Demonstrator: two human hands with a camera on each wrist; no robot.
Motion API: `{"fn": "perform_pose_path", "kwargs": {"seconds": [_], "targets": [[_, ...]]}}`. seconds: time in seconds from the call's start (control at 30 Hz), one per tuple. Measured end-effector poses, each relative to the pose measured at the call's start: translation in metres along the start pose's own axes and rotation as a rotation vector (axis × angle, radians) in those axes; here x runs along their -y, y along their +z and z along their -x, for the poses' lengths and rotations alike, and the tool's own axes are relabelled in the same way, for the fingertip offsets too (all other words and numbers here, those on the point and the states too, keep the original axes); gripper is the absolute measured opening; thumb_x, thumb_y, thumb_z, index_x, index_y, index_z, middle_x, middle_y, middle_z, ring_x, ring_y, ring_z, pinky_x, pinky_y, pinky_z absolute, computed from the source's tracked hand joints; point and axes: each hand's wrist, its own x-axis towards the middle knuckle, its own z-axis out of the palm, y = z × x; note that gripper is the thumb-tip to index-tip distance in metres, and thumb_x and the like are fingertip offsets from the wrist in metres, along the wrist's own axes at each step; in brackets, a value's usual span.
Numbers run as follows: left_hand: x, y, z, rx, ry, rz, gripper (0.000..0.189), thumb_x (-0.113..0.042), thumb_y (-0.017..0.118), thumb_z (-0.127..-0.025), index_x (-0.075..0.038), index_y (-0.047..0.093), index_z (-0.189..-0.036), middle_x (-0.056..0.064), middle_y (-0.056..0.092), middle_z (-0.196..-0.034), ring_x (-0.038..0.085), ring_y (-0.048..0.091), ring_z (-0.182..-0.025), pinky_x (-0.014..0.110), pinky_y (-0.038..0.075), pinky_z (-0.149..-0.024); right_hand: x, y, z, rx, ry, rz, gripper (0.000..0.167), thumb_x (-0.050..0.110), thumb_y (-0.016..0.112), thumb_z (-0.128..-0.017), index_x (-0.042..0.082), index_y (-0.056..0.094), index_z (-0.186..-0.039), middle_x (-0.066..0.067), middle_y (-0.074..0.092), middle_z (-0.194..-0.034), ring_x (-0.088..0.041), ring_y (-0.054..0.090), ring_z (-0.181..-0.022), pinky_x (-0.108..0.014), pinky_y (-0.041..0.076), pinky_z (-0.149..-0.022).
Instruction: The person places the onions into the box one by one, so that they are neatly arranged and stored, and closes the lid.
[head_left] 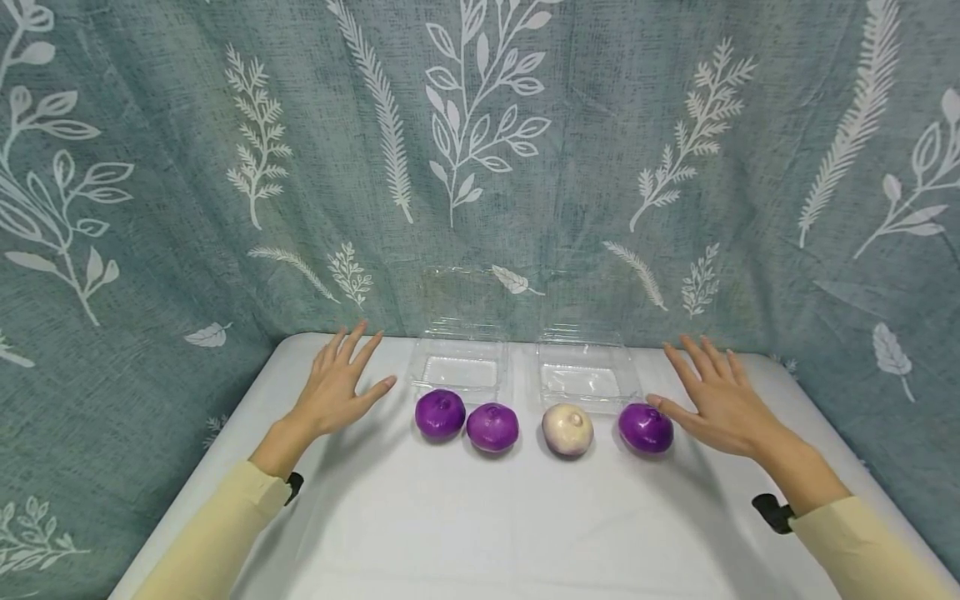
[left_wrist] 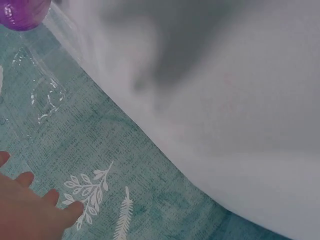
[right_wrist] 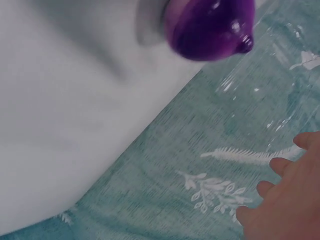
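Observation:
My left hand (head_left: 336, 392) hovers over the left part of the white table, fingers spread, holding nothing. To its right sit two shiny purple onions (head_left: 440, 414) (head_left: 492, 427), side by side. A cream-coloured, turnip-like vegetable (head_left: 567, 430) with a purplish underside stands right of them. Another purple onion (head_left: 646, 428), with a pointed tip (right_wrist: 245, 44), is the rightmost in the row. Over the table's right side, my right hand (head_left: 723, 412) is spread and holds nothing; its thumb overlaps that onion's edge in the head view.
Two clear plastic clamshell boxes (head_left: 459, 392) (head_left: 587, 402) stand behind the row with their lids raised. A green-blue curtain (head_left: 480, 208) with white leaf prints hangs behind the white table (head_left: 450, 533) and along both sides. Dark straps show at both wrists.

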Motion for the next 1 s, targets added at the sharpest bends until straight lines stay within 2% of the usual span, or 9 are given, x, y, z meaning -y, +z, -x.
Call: {"fn": "perform_pose_path", "kwargs": {"seconds": [0.23, 0.47, 0.57, 0.77, 0.9, 1.0], "targets": [[-0.006, 0.003, 0.000, -0.012, -0.030, 0.195, 0.081, -0.048, 0.064, -0.099, -0.015, 0.028, -0.163, 0.017, 0.018, -0.168, 0.048, 0.016, -0.151, 0.075, 0.020, -0.116, 0.020, 0.001, -0.004, 0.000, -0.035, -0.080, 0.091, 0.052, 0.060, -0.100, 0.007, 0.013, -0.165, -0.029, 0.013, -0.166, -0.051, 0.002, -0.153, -0.072, -0.003, -0.121], [-0.009, 0.007, 0.000, -0.008, -0.057, 0.318, 0.081, -0.042, 0.068, -0.098, -0.013, 0.028, -0.162, 0.018, 0.020, -0.166, 0.049, 0.020, -0.149, 0.075, 0.029, -0.113, 0.035, 0.008, -0.010, -0.006, -0.071, -0.210, 0.091, 0.045, 0.070, -0.096, 0.005, 0.021, -0.163, -0.027, 0.017, -0.165, -0.053, 0.005, -0.152, -0.076, 0.007, -0.117], [-0.010, 0.009, 0.000, -0.019, -0.058, 0.360, 0.080, -0.040, 0.069, -0.098, -0.012, 0.029, -0.161, 0.019, 0.024, -0.164, 0.047, 0.024, -0.148, 0.072, 0.030, -0.115, 0.042, 0.011, -0.013, -0.017, -0.083, -0.259, 0.091, 0.041, 0.074, -0.094, 0.004, 0.024, -0.162, -0.026, 0.019, -0.165, -0.052, 0.008, -0.151, -0.080, 0.012, -0.114], [-0.010, 0.014, -0.003, -0.026, -0.086, 0.469, 0.080, -0.031, 0.073, -0.097, -0.008, 0.031, -0.160, 0.022, 0.035, -0.156, 0.045, 0.040, -0.140, 0.061, 0.046, -0.109, 0.060, 0.015, -0.019, -0.051, -0.110, -0.326, 0.088, 0.034, 0.078, -0.092, 0.001, 0.030, -0.158, -0.027, 0.026, -0.162, -0.052, 0.018, -0.148, -0.081, 0.024, -0.109], [-0.011, 0.018, -0.007, -0.009, -0.127, 0.541, 0.079, -0.026, 0.074, -0.096, -0.003, 0.032, -0.158, 0.025, 0.039, -0.152, 0.048, 0.049, -0.133, 0.055, 0.052, -0.105, 0.071, 0.020, -0.025, -0.054, -0.112, -0.360, 0.087, 0.029, 0.078, -0.092, -0.002, 0.031, -0.157, -0.027, 0.027, -0.161, -0.050, 0.021, -0.147, -0.077, 0.026, -0.112], [-0.013, 0.020, -0.010, 0.009, -0.182, 0.592, 0.077, -0.024, 0.074, -0.096, -0.003, 0.033, -0.158, 0.026, 0.041, -0.152, 0.047, 0.052, -0.131, 0.051, 0.053, -0.105, 0.078, 0.023, -0.029, -0.052, -0.117, -0.376, 0.086, 0.025, 0.079, -0.091, -0.003, 0.031, -0.156, -0.026, 0.030, -0.160, -0.049, 0.024, -0.146, -0.074, 0.028, -0.112]]}}
